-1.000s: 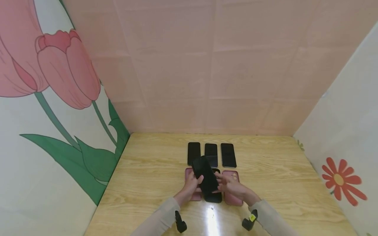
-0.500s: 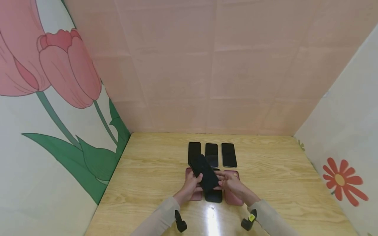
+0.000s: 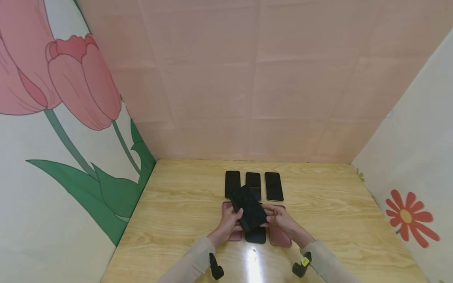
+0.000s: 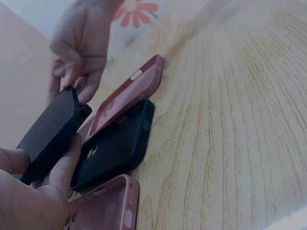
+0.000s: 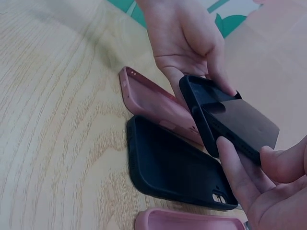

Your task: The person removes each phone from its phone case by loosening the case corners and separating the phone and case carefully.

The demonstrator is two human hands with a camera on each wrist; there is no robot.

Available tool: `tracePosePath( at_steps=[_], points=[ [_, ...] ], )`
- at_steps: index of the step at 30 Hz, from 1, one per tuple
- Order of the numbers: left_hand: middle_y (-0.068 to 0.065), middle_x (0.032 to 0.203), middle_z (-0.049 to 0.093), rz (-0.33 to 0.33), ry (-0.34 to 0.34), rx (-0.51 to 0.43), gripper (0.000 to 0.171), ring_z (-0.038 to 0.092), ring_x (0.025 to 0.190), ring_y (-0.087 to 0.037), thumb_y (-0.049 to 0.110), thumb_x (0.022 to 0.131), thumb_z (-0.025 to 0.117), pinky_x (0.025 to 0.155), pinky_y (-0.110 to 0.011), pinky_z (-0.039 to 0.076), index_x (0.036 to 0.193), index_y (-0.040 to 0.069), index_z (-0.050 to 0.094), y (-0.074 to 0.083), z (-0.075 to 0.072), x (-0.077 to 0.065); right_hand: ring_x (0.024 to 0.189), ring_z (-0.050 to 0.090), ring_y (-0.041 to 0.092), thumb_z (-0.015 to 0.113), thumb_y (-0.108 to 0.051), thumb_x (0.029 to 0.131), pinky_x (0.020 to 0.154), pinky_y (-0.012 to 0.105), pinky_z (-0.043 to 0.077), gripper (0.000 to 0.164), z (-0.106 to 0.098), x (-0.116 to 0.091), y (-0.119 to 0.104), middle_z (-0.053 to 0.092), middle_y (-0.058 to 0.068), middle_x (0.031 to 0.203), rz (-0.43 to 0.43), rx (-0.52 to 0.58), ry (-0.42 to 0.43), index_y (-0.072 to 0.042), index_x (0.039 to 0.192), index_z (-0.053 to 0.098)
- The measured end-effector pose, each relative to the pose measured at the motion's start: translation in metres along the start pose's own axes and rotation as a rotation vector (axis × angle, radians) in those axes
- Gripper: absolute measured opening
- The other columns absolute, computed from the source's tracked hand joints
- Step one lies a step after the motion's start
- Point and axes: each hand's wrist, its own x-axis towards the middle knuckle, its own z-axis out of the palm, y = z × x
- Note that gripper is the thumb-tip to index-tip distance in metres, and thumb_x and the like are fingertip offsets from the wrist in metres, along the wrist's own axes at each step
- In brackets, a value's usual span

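Observation:
A black phone case (image 5: 197, 117) with a dark phone (image 5: 252, 123) partly seated in it is held tilted above the table between both hands. One end of the phone sticks up out of the case rim in the right wrist view. My left hand (image 3: 227, 226) grips one long side, thumb on top and fingers beneath. With thumb and fingertips, my right hand (image 3: 283, 223) pinches the lower right corner. Beneath lie a pink case (image 4: 127, 93), another black case (image 4: 117, 146) and a second pink case (image 4: 103, 208), all with their hollow side up.
Three dark phones lie in a row behind the cases: a left phone (image 3: 232, 182), a middle phone (image 3: 253, 181) and a right phone (image 3: 274, 186). The wooden table (image 3: 184, 196) meets a pink backdrop (image 3: 212, 98) at its far edge.
The right hand has gone from loosely touching the right edge to pinching the lower corner. The held case and phone have turned and shifted slightly right; the left hand keeps its grip.

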Motion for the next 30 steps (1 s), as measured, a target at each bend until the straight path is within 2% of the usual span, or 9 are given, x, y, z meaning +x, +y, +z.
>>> tracePosePath(
  at_steps=[7,18,21,25,30],
  points=[
    [-0.024,0.120,0.064,-0.001,0.013,0.014,0.049,0.065,0.104,-0.039,0.022,0.105,0.050,0.083,-0.051,0.056,0.144,-0.005,0.038,0.002,-0.001,-0.004,0.113,0.061,0.028,0.040,0.017,0.094,0.092,0.044,0.053,0.054,-0.008,-0.004,0.000,0.047,0.033,0.140,0.006,-0.046,0.060,0.016,0.146,0.027],
    [-0.027,0.117,0.064,-0.013,0.028,0.016,0.049,0.065,0.103,-0.040,0.022,0.104,0.052,0.082,-0.050,0.056,0.141,-0.007,0.038,0.000,-0.004,-0.005,0.108,0.062,0.031,0.037,0.013,0.093,0.096,0.051,0.049,0.056,-0.020,-0.012,-0.007,0.040,0.037,0.143,0.054,-0.117,0.183,0.013,0.148,0.026],
    [-0.026,0.117,0.064,-0.022,0.021,0.027,0.049,0.065,0.104,-0.040,0.024,0.105,0.051,0.082,-0.049,0.056,0.141,-0.007,0.038,0.001,-0.004,-0.007,0.107,0.062,0.028,0.038,0.011,0.092,0.093,0.047,0.050,0.057,-0.025,-0.014,-0.007,0.040,0.037,0.143,0.058,-0.159,0.215,0.013,0.148,0.027],
    [-0.026,0.118,0.064,-0.026,0.018,0.032,0.049,0.065,0.105,-0.040,0.024,0.105,0.051,0.082,-0.049,0.056,0.140,-0.007,0.039,0.002,-0.003,-0.007,0.106,0.060,0.024,0.040,0.011,0.093,0.092,0.047,0.051,0.056,-0.035,-0.016,-0.006,0.039,0.038,0.142,0.044,-0.158,0.261,0.015,0.148,0.025],
    [-0.026,0.116,0.065,-0.026,0.025,0.045,0.047,0.066,0.102,-0.040,0.023,0.104,0.052,0.081,-0.049,0.056,0.139,-0.007,0.042,0.002,-0.003,-0.006,0.107,0.061,0.024,0.037,0.014,0.095,0.091,0.045,0.053,0.054,-0.044,-0.015,-0.009,0.037,0.043,0.140,0.004,-0.107,0.308,0.018,0.147,0.022]
  ],
)
